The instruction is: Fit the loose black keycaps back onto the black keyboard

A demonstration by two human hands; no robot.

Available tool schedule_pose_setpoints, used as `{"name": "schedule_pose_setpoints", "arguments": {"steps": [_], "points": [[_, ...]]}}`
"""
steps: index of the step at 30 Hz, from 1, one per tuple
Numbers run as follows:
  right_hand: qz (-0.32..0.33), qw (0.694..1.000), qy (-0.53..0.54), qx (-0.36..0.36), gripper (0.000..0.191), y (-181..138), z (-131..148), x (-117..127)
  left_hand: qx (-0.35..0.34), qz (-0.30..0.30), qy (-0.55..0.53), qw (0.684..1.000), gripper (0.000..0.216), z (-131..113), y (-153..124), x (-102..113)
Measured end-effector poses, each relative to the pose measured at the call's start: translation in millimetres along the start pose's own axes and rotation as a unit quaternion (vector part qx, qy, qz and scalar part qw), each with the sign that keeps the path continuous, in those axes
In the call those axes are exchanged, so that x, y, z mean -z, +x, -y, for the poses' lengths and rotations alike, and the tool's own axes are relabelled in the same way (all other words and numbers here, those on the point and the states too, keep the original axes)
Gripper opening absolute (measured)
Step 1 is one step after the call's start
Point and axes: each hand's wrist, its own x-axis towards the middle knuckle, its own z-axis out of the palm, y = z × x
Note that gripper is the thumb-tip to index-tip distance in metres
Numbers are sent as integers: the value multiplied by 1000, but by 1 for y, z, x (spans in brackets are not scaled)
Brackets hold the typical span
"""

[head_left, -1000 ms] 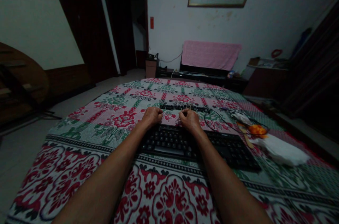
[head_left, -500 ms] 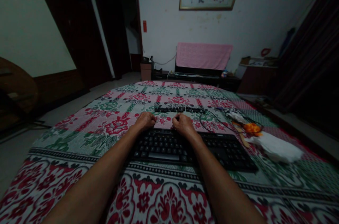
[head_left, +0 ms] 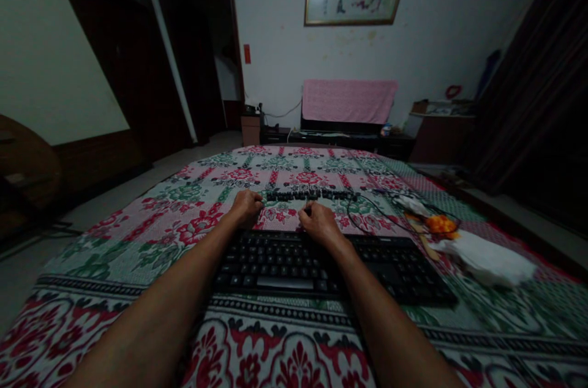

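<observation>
A black keyboard (head_left: pixel 294 262) lies on a floral cloth (head_left: pixel 184 216) in front of me. Beyond it, a row of loose black keycaps (head_left: pixel 312 195) is laid out on the cloth. My left hand (head_left: pixel 245 207) rests past the keyboard's far edge, fingers curled in a fist near the left end of the keycap row. My right hand (head_left: pixel 319 223) is also curled, its fingertips pinched on a small dark piece just below the row. Both forearms stretch over the keyboard.
The keyboard's black cable (head_left: pixel 367 213) loops to the right. An orange object (head_left: pixel 438 224) and a white cloth (head_left: pixel 487 259) lie at the right. A pink-covered cabinet (head_left: pixel 349 103) stands at the far wall, with a dark doorway at left.
Both hands have shifted slightly left along the keycap row, and the left hand has drawn back a little. My head has tilted, so the view sits lower.
</observation>
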Motion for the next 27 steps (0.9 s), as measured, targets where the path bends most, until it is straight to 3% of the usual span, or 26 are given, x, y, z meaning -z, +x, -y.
{"name": "schedule_pose_setpoints", "arguments": {"steps": [3,5,15,27], "points": [[1,1000,5,-1,23,0,-1,-1,-43,2,84,995,20,6,7,3],[0,1000,9,2,23,0,-1,-1,-32,10,103,994,19,8,10,4],[2,1000,-7,10,22,-1,2,1,-23,-36,56,997,23,4,32,-14],[6,1000,-24,14,24,-4,5,2,-15,-30,59,998,23,6,35,-16]]}}
